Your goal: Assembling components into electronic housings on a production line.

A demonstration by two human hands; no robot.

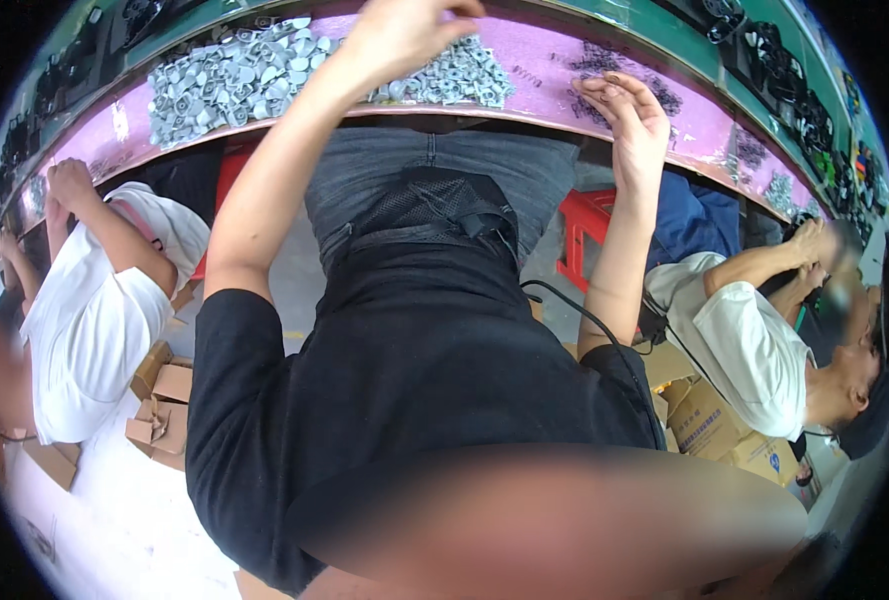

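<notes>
Brown cartons point(164, 400) on floor; left hand point(404, 35) over grey parts point(234, 75).

I see even, bright overhead light with soft shadows. The fisheye bends the pink worktop point(564, 90) into an arc, its far corners darken, and a blurred patch fills my lower edge.
</notes>
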